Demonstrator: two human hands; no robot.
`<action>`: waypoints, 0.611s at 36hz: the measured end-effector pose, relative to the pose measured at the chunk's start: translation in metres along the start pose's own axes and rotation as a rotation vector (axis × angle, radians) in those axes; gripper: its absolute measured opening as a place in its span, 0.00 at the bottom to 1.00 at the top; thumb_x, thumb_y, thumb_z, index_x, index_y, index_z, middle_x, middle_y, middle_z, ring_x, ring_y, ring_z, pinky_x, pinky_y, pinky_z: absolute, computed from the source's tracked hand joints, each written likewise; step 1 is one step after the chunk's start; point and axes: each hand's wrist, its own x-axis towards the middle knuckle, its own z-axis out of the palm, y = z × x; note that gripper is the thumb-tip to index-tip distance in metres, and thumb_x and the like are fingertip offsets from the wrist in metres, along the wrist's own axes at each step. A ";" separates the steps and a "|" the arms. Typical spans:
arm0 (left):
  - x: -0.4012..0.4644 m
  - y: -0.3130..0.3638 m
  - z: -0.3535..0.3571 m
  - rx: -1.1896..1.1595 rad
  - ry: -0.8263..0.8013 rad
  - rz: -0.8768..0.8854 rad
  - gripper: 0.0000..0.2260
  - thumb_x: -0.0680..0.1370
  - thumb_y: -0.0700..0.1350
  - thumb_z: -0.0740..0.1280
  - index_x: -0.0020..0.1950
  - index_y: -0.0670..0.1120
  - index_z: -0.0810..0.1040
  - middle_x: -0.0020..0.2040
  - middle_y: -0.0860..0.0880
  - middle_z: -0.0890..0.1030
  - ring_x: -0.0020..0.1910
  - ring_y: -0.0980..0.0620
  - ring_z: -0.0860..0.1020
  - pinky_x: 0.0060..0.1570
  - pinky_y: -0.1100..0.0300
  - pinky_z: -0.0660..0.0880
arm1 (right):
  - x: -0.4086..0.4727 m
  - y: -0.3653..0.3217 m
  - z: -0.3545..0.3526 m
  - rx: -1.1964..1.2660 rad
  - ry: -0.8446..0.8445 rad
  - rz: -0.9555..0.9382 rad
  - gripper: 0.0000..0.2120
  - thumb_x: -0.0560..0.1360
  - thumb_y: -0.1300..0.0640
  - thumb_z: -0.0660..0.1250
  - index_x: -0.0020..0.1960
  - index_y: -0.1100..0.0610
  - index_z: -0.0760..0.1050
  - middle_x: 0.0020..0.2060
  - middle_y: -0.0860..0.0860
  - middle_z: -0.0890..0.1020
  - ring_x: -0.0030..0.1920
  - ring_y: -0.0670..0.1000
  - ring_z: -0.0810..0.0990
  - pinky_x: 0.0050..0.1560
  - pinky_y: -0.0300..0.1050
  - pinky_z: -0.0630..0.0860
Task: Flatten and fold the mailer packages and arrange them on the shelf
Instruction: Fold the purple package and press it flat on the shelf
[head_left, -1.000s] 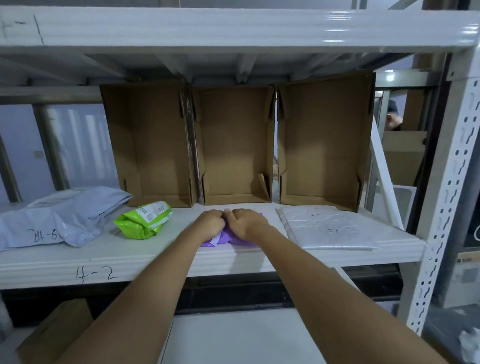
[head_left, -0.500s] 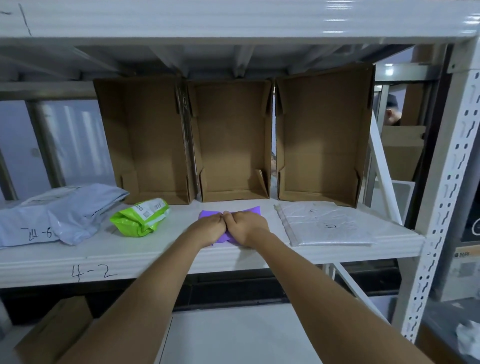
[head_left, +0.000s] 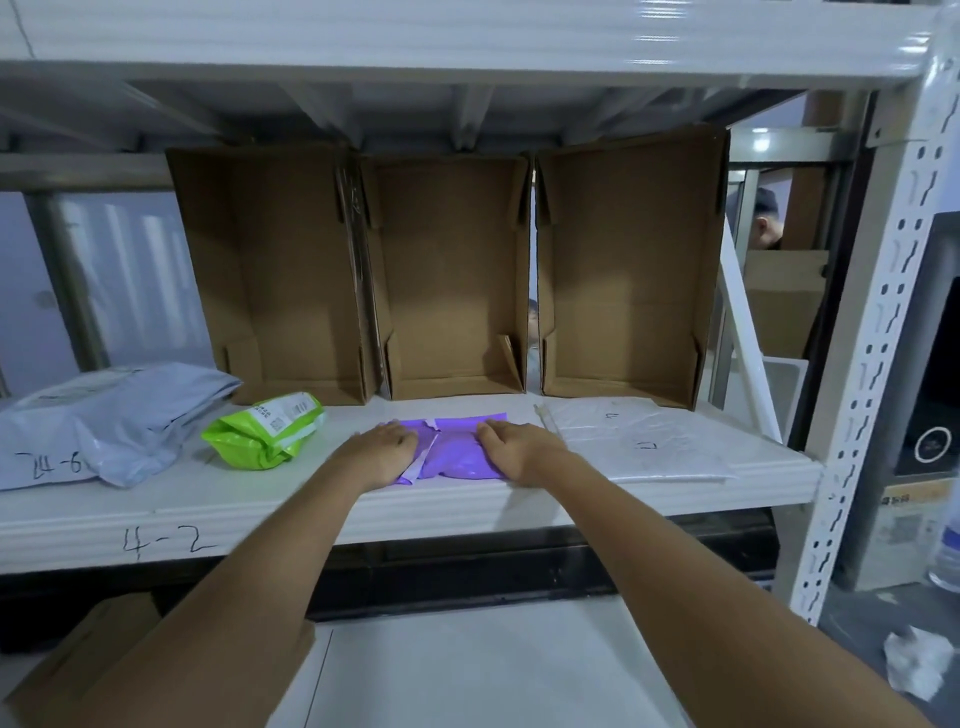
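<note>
Purple mailer (head_left: 457, 454) lies flat on the shelf (head_left: 156, 499) between and under the left hand (head_left: 382, 449) and right hand (head_left: 511, 447), both spread open and pressing its ends. It looks thin, limp, light and probably slick, best held at its side edges. Just right of the right hand lies a flattened white mailer (head_left: 639, 441); left of the left hand, a green package (head_left: 265, 428), then a grey mailer (head_left: 98, 415). Beyond the fingertips stand three cardboard boxes (head_left: 452, 275).
</note>
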 end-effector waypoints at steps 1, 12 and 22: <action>0.001 -0.002 0.002 0.023 0.014 -0.001 0.15 0.83 0.40 0.49 0.69 0.38 0.63 0.77 0.40 0.56 0.76 0.44 0.56 0.72 0.46 0.60 | 0.003 0.001 0.002 -0.023 0.006 -0.001 0.30 0.82 0.41 0.39 0.75 0.53 0.64 0.72 0.54 0.70 0.71 0.56 0.67 0.73 0.53 0.56; 0.000 -0.002 -0.002 0.082 0.114 -0.029 0.18 0.82 0.46 0.46 0.65 0.42 0.70 0.68 0.42 0.71 0.65 0.43 0.70 0.61 0.54 0.69 | 0.008 -0.002 0.004 -0.080 0.105 -0.014 0.29 0.82 0.44 0.40 0.66 0.55 0.73 0.63 0.56 0.78 0.63 0.56 0.74 0.71 0.55 0.59; 0.016 0.027 -0.007 -0.101 0.117 0.007 0.16 0.81 0.46 0.49 0.59 0.44 0.74 0.61 0.42 0.77 0.58 0.44 0.75 0.59 0.53 0.72 | 0.014 -0.043 -0.004 0.082 0.220 -0.077 0.26 0.82 0.44 0.45 0.68 0.58 0.71 0.66 0.57 0.75 0.65 0.58 0.72 0.64 0.52 0.66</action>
